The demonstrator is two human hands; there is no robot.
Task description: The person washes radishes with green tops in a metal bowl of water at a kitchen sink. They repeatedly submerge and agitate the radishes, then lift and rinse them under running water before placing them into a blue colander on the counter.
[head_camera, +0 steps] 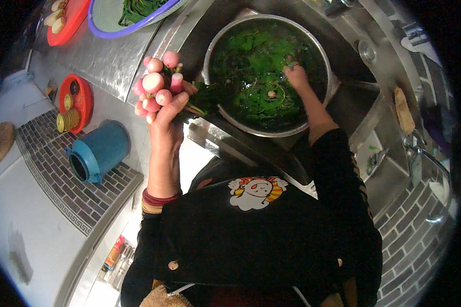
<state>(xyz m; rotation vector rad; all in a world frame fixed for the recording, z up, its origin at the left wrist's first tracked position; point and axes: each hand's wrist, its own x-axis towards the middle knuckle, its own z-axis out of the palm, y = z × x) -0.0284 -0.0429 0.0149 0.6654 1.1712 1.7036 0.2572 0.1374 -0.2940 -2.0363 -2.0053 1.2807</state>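
Note:
A bunch of pink radishes (153,82), some with pale cut faces, is gripped in my left hand (167,115) to the left of the basin. Their green leaves (207,99) trail rightward over its rim. My right hand (296,76) reaches into the round metal basin (267,134), at the right side of the water. Its fingers are bent and partly under the surface, so what they hold cannot be made out. Green leaves (249,48) fill much of the water, and a small pale radish (271,94) shows among them.
The basin sits in a steel sink (353,96). On the left counter are a purple-rimmed colander (96,28) of greens and a red tray (71,28) with pale pieces. Lower left are a red basin (86,103) and a blue container (103,149). A faucet (417,144) stands right.

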